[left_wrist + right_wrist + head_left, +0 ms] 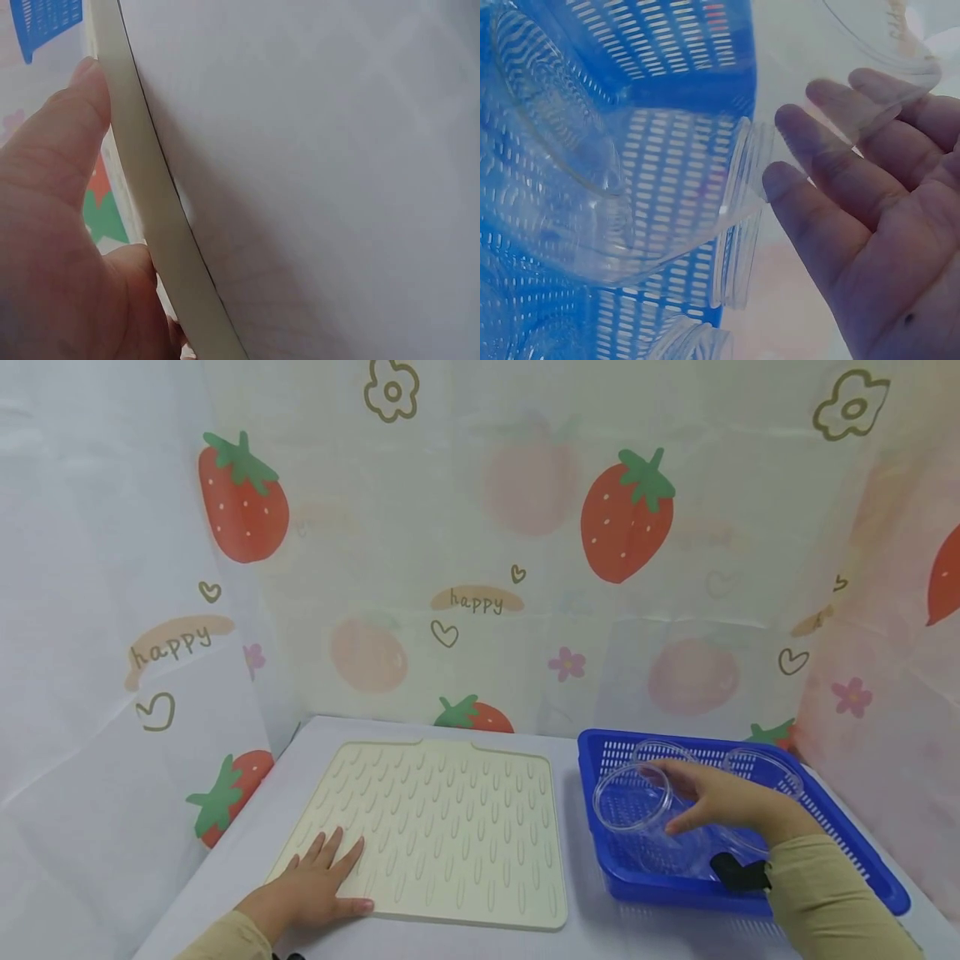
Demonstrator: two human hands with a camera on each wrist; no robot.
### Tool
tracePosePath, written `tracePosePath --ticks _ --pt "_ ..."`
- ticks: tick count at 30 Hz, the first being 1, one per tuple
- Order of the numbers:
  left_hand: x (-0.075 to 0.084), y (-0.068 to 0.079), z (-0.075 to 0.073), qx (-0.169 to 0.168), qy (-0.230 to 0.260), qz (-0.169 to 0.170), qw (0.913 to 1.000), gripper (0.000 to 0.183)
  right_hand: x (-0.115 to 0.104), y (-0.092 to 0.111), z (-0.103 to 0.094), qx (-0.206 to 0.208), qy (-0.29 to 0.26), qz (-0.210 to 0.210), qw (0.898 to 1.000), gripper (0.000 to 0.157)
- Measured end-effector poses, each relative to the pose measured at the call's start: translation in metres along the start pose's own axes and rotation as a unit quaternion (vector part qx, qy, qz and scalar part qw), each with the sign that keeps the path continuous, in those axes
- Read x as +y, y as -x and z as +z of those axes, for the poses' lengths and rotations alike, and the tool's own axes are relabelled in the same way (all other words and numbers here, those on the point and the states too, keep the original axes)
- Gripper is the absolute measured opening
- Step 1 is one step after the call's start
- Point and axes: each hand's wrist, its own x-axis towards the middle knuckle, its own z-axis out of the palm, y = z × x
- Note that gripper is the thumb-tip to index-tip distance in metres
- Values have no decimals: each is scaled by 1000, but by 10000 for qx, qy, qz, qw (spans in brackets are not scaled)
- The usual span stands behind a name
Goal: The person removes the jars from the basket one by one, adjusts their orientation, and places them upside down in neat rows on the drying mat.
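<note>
My left hand [311,885] lies flat with fingers spread on the near left corner of a cream ridged mat [450,827]. Its thumb rests along the near edge; in the left wrist view, the mat's pale edge [131,150] runs beside the thumb. Over a blue plastic basket [738,902], my right hand [720,797] grips a clear jar [633,828], its fingers behind and thumb at the near side. The jar's round mouth tilts left toward the basket's wall. In the right wrist view, the fingers [832,225] show partly through clear plastic.
More clear jars [761,760] stand in the basket behind and under the right hand. White cloth [585,935] covers the table. A strawberry-printed curtain [480,510] hangs behind and at both sides. A black strap piece [738,870] sits at the right wrist.
</note>
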Motion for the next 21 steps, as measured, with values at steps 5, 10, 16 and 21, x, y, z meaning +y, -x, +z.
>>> tracePosePath --ticks 5,10,16,21 --pt "-1 -1 1 -18 24 30 10000 97 1 -1 1 35 97 160 9998 83" --pt "0 0 -1 11 -7 45 10000 97 -1 -1 2 94 229 150 9996 85" --pt "-2 -2 1 -95 -12 -16 10000 100 -4 -2 4 203 514 94 9984 87" --pt "-2 -2 1 -41 93 4 9999 101 -5 -3 6 275 694 131 9971 85"
